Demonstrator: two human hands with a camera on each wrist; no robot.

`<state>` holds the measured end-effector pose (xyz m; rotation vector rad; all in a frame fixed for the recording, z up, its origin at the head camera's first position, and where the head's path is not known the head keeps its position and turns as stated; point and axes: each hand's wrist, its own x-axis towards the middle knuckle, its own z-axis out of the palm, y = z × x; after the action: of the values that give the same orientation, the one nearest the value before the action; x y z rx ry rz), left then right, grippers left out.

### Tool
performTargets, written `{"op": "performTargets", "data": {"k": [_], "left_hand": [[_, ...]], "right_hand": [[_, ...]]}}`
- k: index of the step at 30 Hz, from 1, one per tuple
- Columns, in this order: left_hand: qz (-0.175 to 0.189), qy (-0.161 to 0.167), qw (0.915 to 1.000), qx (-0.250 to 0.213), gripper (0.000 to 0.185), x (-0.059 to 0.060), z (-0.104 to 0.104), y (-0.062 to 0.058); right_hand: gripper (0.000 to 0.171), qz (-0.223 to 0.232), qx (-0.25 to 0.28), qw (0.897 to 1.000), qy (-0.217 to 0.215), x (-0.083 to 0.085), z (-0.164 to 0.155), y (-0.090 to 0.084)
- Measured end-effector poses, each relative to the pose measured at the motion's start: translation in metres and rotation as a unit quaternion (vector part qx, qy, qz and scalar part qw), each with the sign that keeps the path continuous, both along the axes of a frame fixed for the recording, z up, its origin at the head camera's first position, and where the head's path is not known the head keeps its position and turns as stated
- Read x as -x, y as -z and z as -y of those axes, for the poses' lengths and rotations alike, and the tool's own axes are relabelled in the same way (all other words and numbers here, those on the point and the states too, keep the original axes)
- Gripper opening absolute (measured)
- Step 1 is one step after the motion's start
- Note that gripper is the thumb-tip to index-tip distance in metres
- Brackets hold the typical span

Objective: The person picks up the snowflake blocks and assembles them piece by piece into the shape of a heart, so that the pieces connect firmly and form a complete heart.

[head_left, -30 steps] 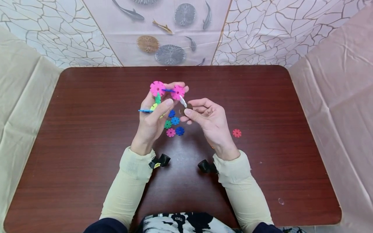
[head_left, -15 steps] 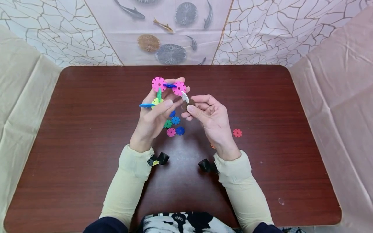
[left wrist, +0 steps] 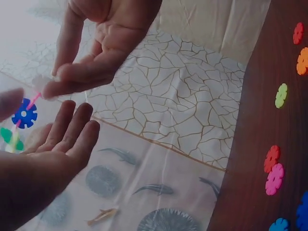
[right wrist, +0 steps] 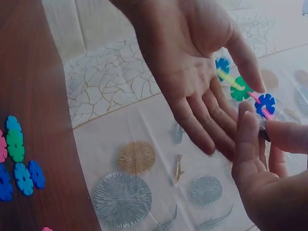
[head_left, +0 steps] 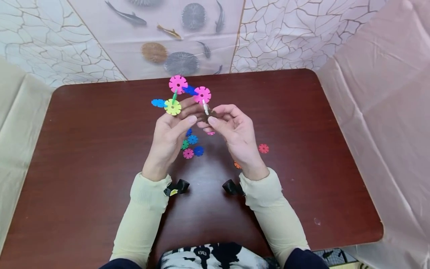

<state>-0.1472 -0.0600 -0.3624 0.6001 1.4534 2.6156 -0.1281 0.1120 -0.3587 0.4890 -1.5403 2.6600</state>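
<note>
A chain of interlocked notched plastic discs hangs above the table: a light-blue disc, a yellow disc, a green one, two pink discs with a dark-blue disc between them, then a white disc. My right hand pinches a dark brown disc at the chain's white end, between thumb and fingers. My left hand is beside the chain, its fingers extended behind the yellow and white discs. In the right wrist view its palm looks open; whether its fingertips touch the chain cannot be told.
Loose discs lie on the brown table below the hands: a pink disc, a green disc and several blue ones. A red disc and an orange disc lie to the right. Patterned cloth hangs behind.
The chain has risen and tilted away from my left palm, and the yellow disc now shows fully. My left fingers have loosened around it. The head view has shifted slightly.
</note>
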Motion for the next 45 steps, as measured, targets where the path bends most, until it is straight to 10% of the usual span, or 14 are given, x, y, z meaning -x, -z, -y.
{"op": "performTargets", "data": {"k": [16,23,25,27,32,35,39,45], "left_hand": [[-0.037,-0.109,0.9797,0.164,0.023,-0.003,-0.007,0.001],[-0.069,-0.166,0.9656,0.188,0.018,-0.002,-0.006,0.002],[-0.074,-0.176,0.9629,0.191,0.018,-0.001,-0.005,0.004],[-0.074,-0.182,0.9613,0.193,0.018,0.0,-0.004,0.005],[-0.053,-0.187,0.9595,0.204,0.018,-0.001,-0.003,0.005],[-0.047,-0.189,0.9576,0.212,0.019,-0.001,-0.002,0.004],[-0.045,-0.192,0.9568,0.214,0.022,-0.001,0.0,0.003],[-0.037,-0.202,0.9537,0.22,0.021,-0.003,0.002,0.003]], "right_hand": [[0.017,0.03,-0.026,0.999,0.021,0.001,0.002,0.006],[0.012,0.036,-0.163,0.984,0.06,0.008,-0.011,0.005],[0.017,0.041,-0.267,0.959,0.08,0.012,-0.027,0.005],[0.021,0.052,-0.397,0.914,0.074,0.015,-0.044,0.007],[0.038,0.041,-0.722,0.69,-0.044,0.012,-0.073,0.028],[0.044,0.023,-0.796,0.596,-0.103,0.005,-0.075,0.045],[0.038,0.0,-0.814,0.571,-0.109,-0.002,-0.071,0.059],[0.025,-0.004,-0.8,0.593,-0.09,-0.002,-0.067,0.064]]}}
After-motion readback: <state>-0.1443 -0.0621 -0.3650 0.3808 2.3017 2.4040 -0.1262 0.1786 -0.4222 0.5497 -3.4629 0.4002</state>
